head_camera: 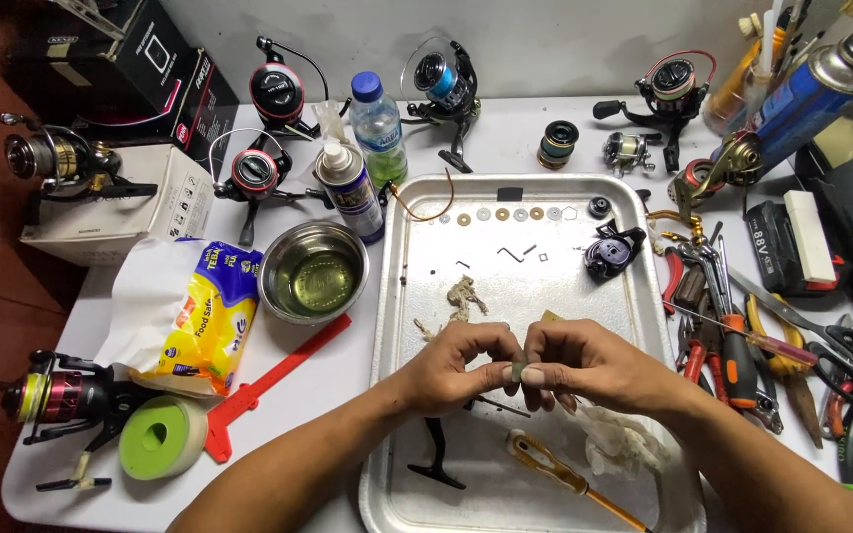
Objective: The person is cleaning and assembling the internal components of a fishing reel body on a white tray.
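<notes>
My left hand (451, 367) and my right hand (584, 367) meet over the metal tray (624, 202), fingertips pinched together on a small grey-green part (517, 371). Under my hands lie a thin dark rod (501, 405), a black reel handle (436, 452), an orange-handled screwdriver (555, 474) and a crumpled white rag (619, 444). Farther up the tray sit a row of small washers (510, 214), a black reel housing piece (609, 249), a clump of dirty grease or fibre (463, 294) and a few tiny clips.
A steel bowl of liquid (314, 270), spray can (349, 190), water bottle (377, 126) and several fishing reels (276, 94) stand left and behind. Pliers, scissors and screwdrivers (742, 345) crowd the right. A tissue pack (204, 311), red strip (278, 380) and green tape roll (160, 434) lie left.
</notes>
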